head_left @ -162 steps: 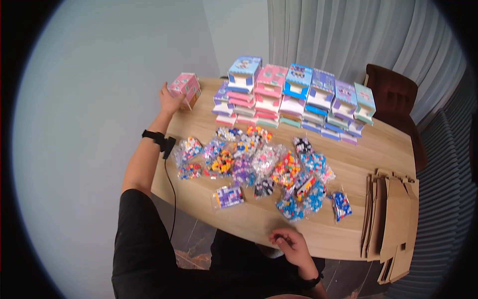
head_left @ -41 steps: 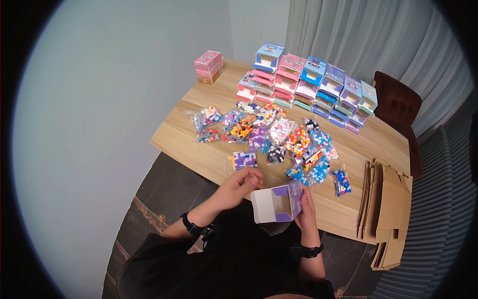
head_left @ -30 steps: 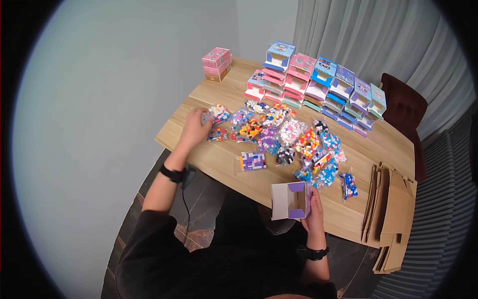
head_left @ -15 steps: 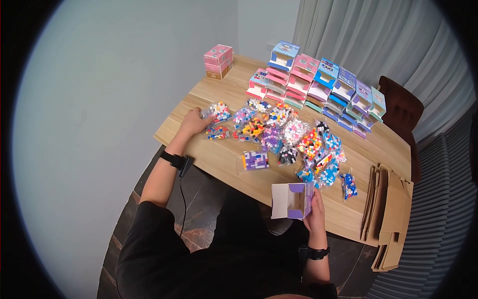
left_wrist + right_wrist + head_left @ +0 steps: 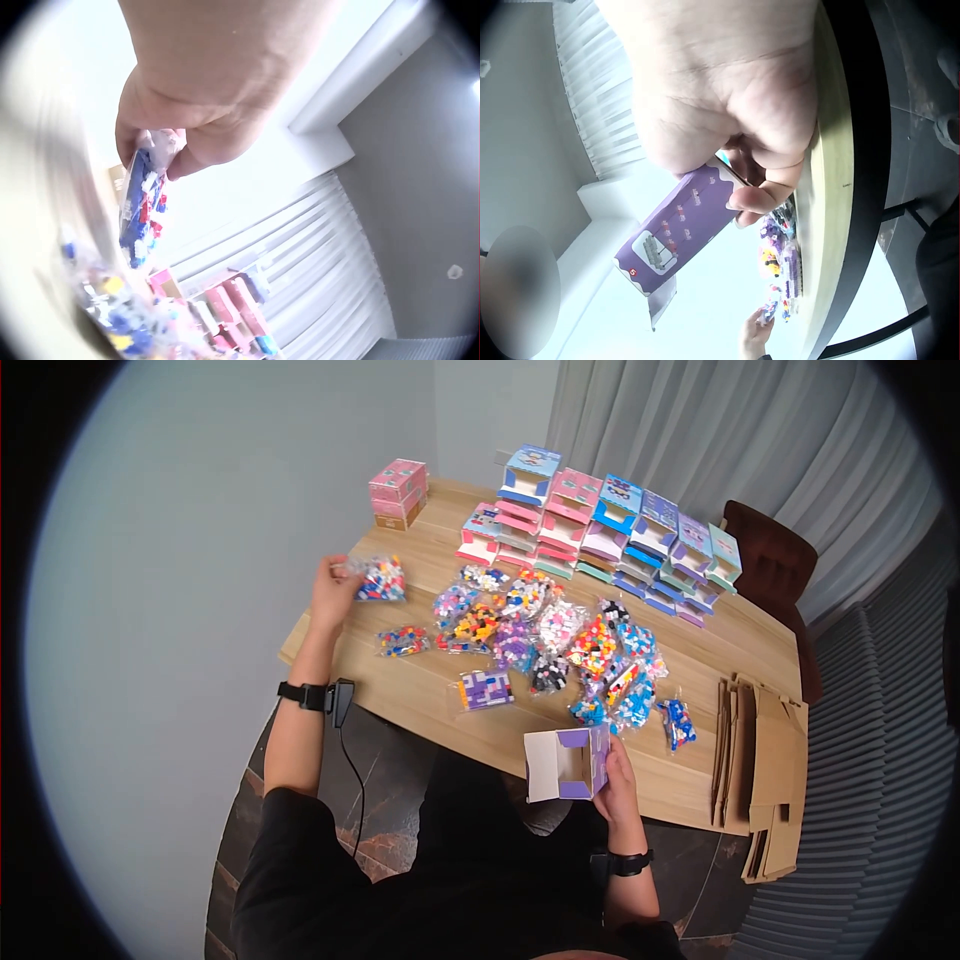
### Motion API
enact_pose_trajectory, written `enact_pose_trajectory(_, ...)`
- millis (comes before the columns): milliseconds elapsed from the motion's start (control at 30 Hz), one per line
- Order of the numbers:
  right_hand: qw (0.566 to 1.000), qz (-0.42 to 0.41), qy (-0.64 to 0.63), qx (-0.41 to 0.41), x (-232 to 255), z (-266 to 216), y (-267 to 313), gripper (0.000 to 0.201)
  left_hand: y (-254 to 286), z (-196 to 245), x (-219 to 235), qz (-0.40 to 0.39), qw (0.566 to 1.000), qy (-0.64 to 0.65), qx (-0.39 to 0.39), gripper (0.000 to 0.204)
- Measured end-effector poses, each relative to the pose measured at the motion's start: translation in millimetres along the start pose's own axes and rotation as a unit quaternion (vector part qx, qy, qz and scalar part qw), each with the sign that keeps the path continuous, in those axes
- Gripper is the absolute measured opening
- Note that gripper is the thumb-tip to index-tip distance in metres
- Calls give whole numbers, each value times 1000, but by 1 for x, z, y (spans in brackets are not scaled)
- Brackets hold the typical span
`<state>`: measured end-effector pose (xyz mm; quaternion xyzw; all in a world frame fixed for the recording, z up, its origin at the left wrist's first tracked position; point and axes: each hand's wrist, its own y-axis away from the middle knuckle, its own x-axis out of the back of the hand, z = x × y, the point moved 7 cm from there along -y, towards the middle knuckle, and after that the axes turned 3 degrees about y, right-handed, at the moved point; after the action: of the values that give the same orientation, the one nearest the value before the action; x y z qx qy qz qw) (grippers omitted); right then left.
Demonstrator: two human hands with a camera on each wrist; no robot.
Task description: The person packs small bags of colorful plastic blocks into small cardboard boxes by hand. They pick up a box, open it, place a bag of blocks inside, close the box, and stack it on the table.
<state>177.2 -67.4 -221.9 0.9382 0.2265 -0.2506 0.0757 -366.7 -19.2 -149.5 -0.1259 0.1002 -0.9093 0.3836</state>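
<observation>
My left hand [image 5: 334,595] pinches the top of a clear plastic bag of toy bricks [image 5: 380,578], coloured red, white and blue. In the left wrist view the bag [image 5: 144,206] hangs below thumb and fingers. My right hand [image 5: 618,785] holds a small purple cardboard box [image 5: 575,763] at the table's front edge, its flap open toward the left and its white inside showing. The right wrist view shows the box's purple printed side [image 5: 679,229] between thumb and fingers. Nearest the left hand on the table lies a smaller bag of red and blue bricks [image 5: 403,641].
Several bags of bricks [image 5: 515,645] lie heaped mid-table, with a flat purple-patterned packet [image 5: 485,690] in front. Stacked open boxes [image 5: 600,540] line the back. Closed pink boxes [image 5: 398,490] stand at the back left. Folded brown cardboard [image 5: 775,760] leans at the right edge.
My left hand let go of a pink box at the back left, came to the purple box, then reached back left and took the brick bag, pulling it leftward. The right hand took up the purple box.
</observation>
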Motion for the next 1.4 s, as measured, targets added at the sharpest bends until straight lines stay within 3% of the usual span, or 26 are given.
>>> enact_pose_trajectory(67,1000,4,-7,-2,0,-1,-1,54,5,35,2,19,999,44,-26,45)
enact_pose_trajectory(167,1000,0,-23,-11,3,3,-2,55,26,94,-23,-27,994,96,-44,44)
enact_pose_trajectory(333,998,-19,-56,-13,7,-1,-6,61,70,165,-91,-182,958,216,-56,45)
enact_pose_trajectory(467,998,-19,-49,30,5,-39,-17,70,108,217,-140,-281,918,271,-73,47)
enact_pose_trajectory(600,993,-10,-20,113,7,-95,-47,60,125,255,-168,-311,888,325,-97,51)
enact_pose_trajectory(700,990,-17,-39,131,19,-111,-72,55,125,278,-183,-272,891,320,-174,50)
enact_pose_trajectory(800,990,-26,-43,130,34,-115,-90,57,119,287,-185,-204,900,332,-196,50)
enact_pose_trajectory(900,988,-43,-64,132,41,-123,-109,56,121,292,-188,-183,906,293,-244,51)
enact_pose_trajectory(1167,985,-68,-104,123,43,-115,-132,59,131,272,-227,-260,919,154,-252,41)
enact_pose_trajectory(1400,982,-62,-146,106,38,-101,-128,62,138,270,-242,-340,898,37,-276,42)
